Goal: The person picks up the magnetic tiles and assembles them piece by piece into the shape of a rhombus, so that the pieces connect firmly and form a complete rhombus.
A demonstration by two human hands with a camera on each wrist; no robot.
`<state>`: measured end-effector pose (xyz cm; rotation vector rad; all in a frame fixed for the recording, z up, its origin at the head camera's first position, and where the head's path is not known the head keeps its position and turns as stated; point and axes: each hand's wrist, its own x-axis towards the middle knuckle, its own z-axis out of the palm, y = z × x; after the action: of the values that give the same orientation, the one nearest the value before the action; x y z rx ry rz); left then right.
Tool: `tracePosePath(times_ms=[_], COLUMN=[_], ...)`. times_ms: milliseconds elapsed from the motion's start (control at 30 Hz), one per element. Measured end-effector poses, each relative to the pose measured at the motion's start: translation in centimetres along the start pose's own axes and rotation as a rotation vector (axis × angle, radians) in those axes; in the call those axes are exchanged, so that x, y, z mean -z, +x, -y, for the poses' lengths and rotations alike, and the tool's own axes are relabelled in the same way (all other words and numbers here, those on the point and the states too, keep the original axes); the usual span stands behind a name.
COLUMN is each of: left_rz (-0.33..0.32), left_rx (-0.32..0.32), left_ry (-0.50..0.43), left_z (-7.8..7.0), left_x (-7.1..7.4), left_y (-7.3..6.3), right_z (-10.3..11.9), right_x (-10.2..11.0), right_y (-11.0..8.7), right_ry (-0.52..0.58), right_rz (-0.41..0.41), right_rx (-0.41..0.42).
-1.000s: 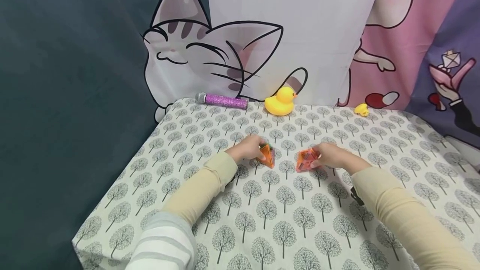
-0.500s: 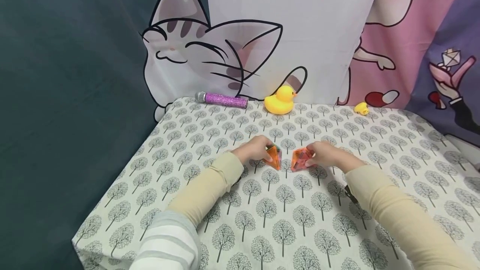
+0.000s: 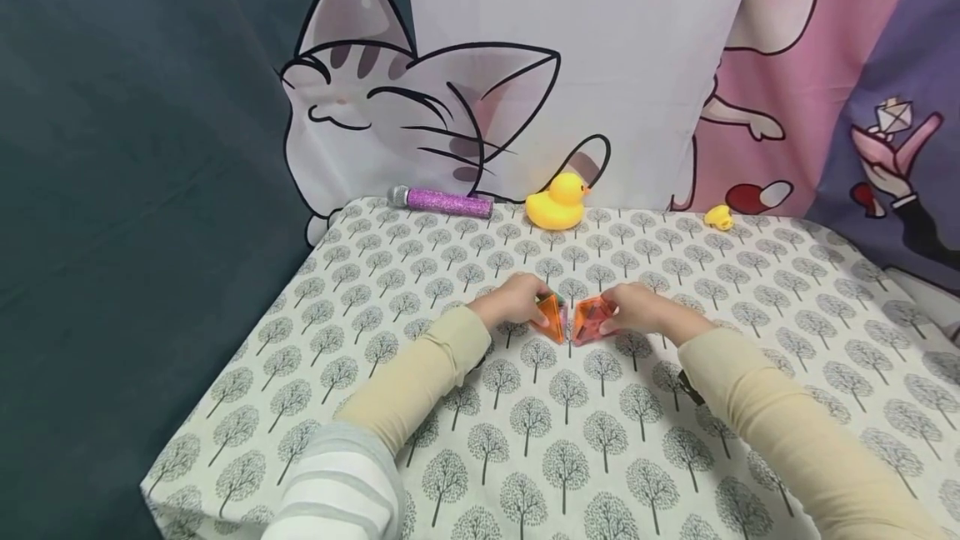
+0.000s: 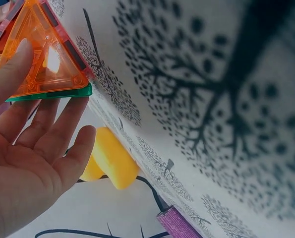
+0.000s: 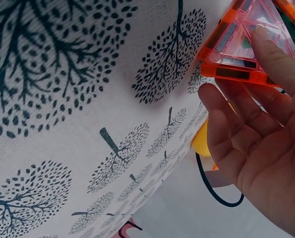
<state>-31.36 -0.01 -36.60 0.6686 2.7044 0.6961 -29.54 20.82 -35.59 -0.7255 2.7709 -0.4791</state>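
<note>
My left hand pinches a small pyramid of triangular magnetic tiles, thumb on its orange face and fingers behind its green tile. A second pyramid of magnetic tiles, pink and orange, is held by my right hand. In the right wrist view, the thumb presses its pink face, with fingers along the orange tile. Both pyramids are low over the tablecloth, side by side with a narrow gap between them in the head view. Their far faces are mostly hidden by the fingers.
Along the back edge of the tree-print tablecloth lie a purple glitter microphone, a large yellow rubber duck and a small yellow duck. Behind the table hangs a cartoon cat curtain.
Both hands have brought their tile pyramids toward each other, left hand moving right and right hand moving left. The gap between the pyramids has narrowed. The toys behind stay put.
</note>
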Motion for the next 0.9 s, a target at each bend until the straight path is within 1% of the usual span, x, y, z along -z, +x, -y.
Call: tracePosePath(times_ms=[100, 167, 300, 500, 700, 800, 900], left_rz=[0.006, 0.007, -0.004, -0.007, -0.006, -0.009, -0.012], left_rx=[0.007, 0.006, -0.004, -0.008, -0.007, -0.006, -0.006], left_ry=[-0.030, -0.048, -0.040, -0.028, -0.031, -0.038, -0.050], left_z=[-0.08, -0.12, -0.19, -0.30, -0.32, -0.48, -0.70], left_x=[-0.14, -0.23, -0.32, -0.31, -0.46, -0.40, -0.31], left_y=[-0.09, -0.14, -0.14, -0.22, -0.31, -0.24, -0.14], right_z=[0.21, 0.39, 0.67, 0.72, 0.65, 0.78, 0.97], right_x=[-0.10, -0.13, -0.16, -0.42, -0.73, -0.65, -0.47], right_y=[0.07, 0.12, 0.17, 0.14, 0.28, 0.33, 0.36], right_ry=[-0.003, 0.016, 0.046, 0.064, 0.054, 0.033, 0.048], right_rz=[0.001, 0.011, 0.026, 0.016, -0.008, -0.041, -0.062], right_rx=[0.007, 0.003, -0.015, -0.024, 0.002, 0.047, 0.075])
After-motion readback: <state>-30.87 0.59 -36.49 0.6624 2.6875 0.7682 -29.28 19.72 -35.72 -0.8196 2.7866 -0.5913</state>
